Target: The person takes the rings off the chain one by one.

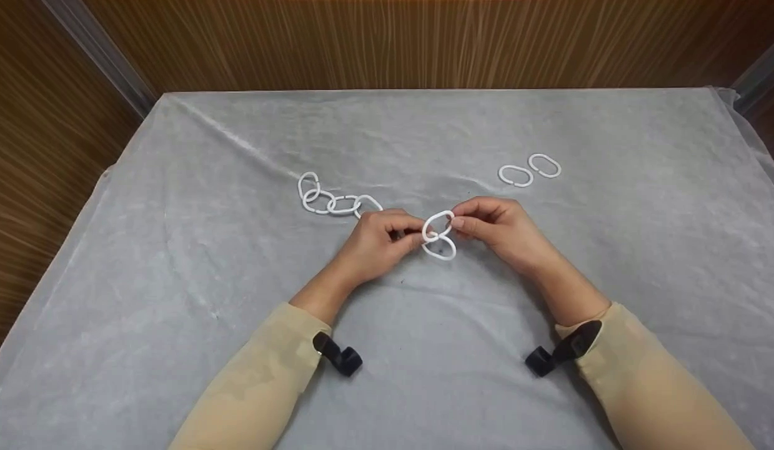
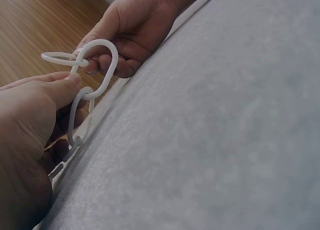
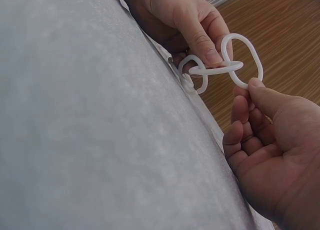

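Observation:
My left hand (image 1: 377, 245) pinches a white oval plastic chain link (image 2: 116, 62) between thumb and fingertips. Hooked through that link is another white link (image 3: 259, 60), gripped at its edge by the thumb and fingertips of my right hand (image 1: 504, 229). In the head view, these two joined links are held between the hands above the cloth. From behind my left hand, a chain of similar white links (image 1: 318, 212) trails left across the table. The left fingers hide the chain's middle part.
Two loose white links, a nearer one (image 1: 516, 185) and a farther one (image 1: 544, 155), lie beyond my right hand. A wrinkled grey cloth (image 1: 237, 262) covers the table. Wood-grain panels (image 1: 393, 44) stand behind the table and at its left.

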Demonstrator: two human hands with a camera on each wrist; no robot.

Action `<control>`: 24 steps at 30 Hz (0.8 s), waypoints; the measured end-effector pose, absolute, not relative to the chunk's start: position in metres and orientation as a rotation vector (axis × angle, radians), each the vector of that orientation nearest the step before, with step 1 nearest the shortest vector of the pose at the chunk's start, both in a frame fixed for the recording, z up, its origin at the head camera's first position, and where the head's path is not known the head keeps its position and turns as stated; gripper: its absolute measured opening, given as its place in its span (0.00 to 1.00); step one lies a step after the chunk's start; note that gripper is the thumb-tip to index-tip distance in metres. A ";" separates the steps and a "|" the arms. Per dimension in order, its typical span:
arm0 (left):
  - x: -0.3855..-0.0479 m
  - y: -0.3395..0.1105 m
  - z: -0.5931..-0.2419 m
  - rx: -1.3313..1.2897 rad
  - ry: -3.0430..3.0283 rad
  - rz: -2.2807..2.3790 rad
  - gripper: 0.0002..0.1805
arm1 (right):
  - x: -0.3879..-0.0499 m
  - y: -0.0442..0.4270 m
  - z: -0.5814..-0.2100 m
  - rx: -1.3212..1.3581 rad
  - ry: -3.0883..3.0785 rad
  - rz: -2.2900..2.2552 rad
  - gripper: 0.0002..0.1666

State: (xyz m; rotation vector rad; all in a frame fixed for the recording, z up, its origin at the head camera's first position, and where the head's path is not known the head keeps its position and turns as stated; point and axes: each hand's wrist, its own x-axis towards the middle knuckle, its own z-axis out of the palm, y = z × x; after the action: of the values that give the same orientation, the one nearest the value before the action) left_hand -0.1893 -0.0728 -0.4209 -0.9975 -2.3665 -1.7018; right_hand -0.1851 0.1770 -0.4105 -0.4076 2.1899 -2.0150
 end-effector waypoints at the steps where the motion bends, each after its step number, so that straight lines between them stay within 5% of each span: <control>1: -0.189 -0.073 -0.421 -0.997 -2.368 -1.702 0.06 | -0.185 0.177 -0.410 -0.406 2.191 -2.015 0.08; 24: -0.189 -0.073 -0.421 -0.991 -2.387 -1.705 0.06 | -0.184 0.177 -0.409 -0.423 2.202 -1.997 0.10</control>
State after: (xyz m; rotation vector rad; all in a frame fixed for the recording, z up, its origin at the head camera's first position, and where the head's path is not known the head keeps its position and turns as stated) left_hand -0.1892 -0.0732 -0.4212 -0.9912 -2.3872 -1.7045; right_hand -0.1843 0.1771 -0.4091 -0.4230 2.2022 -1.9974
